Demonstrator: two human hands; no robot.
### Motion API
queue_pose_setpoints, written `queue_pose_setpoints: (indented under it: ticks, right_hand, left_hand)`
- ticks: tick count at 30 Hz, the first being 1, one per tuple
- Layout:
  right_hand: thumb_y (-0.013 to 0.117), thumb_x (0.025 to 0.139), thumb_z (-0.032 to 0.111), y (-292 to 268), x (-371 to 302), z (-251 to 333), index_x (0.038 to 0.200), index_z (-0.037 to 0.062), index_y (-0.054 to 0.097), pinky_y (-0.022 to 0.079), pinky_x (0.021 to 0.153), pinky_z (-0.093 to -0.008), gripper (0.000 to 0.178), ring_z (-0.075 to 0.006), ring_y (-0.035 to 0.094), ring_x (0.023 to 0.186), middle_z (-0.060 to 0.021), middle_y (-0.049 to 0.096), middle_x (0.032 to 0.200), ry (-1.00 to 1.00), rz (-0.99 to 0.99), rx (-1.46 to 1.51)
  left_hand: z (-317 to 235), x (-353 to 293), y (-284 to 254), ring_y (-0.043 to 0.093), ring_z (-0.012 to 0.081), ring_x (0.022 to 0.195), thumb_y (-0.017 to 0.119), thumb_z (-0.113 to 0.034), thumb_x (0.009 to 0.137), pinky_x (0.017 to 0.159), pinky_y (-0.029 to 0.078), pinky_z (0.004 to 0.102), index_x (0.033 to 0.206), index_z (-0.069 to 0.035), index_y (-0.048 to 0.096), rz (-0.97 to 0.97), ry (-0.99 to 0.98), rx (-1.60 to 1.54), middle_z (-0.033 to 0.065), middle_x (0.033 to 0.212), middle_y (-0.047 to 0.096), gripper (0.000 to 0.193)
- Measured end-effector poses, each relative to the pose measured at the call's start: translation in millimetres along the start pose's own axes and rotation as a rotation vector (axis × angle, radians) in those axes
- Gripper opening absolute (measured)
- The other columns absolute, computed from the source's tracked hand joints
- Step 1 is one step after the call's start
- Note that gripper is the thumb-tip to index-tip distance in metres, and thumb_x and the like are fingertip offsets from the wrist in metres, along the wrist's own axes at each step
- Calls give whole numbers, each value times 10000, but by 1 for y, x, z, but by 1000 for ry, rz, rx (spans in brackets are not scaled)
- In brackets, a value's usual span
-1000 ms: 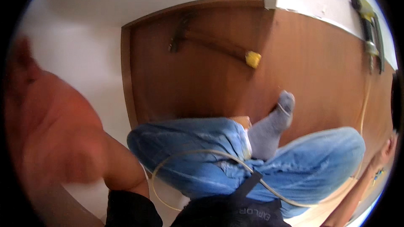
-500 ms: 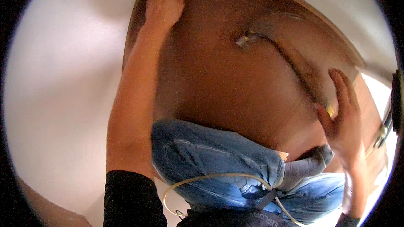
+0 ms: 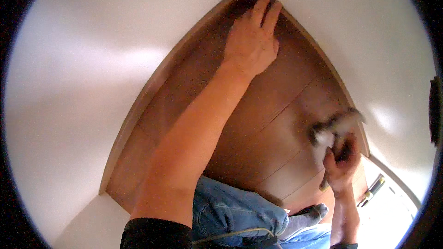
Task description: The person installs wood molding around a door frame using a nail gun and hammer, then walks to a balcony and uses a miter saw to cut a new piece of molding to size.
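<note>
My left hand (image 3: 251, 39) reaches into the far corner. Two of its fingers stretch out, apart, against the wooden baseboard (image 3: 318, 48) just right of the corner; the others are partly hidden under the palm. Nothing shows in that hand. On the right, my right hand (image 3: 342, 166) is closed round the handle of a claw hammer (image 3: 339, 122). The hammer's head, smeared by motion, is raised over the brown wooden floor (image 3: 272, 124), close to the right-hand baseboard. The handle's lower end sticks out beneath my fist.
White walls (image 3: 83, 64) rise on both sides and meet at the corner. A second baseboard (image 3: 131, 117) runs along the left wall. My bent leg in jeans (image 3: 230, 207) and a socked foot (image 3: 307, 219) are at the front. A yellow-and-dark tool (image 3: 373, 191) lies at lower right.
My right hand, open over the hammer's handle before, now grips the hammer and has lifted it. The view has turned; my left hand's fingers now show at the corner.
</note>
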State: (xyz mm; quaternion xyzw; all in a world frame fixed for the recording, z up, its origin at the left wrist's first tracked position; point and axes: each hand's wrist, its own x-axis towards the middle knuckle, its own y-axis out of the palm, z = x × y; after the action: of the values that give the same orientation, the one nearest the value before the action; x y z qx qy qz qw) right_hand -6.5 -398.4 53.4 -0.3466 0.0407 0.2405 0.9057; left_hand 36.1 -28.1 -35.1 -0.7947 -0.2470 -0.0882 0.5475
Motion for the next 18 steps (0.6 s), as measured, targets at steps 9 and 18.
queue_pose_setpoints:
  ticks: [9, 18]
  right_hand:
    - [532, 1042, 153, -41, 129, 173, 975, 90, 583, 480, 815, -495, 104, -245, 545, 765, -80, 572, 878, -743, 12, 769]
    - [647, 984, 66, 64, 186, 204, 861, 19, 657, 577, 696, -422, 132, -232, 620, 569, -103, 629, 640, -853, -467, 565]
  left_hand:
    - [6, -2, -4, 558, 366, 1348, 758, -202, 861, 1102, 516, 479, 1563, -108, 445, 18, -52, -53, 158, 1631, 397, 774]
    - [1, -6, 1, 566, 314, 1330, 711, -204, 899, 1100, 510, 458, 1581, -111, 438, 20, -62, -37, 112, 1650, 375, 741]
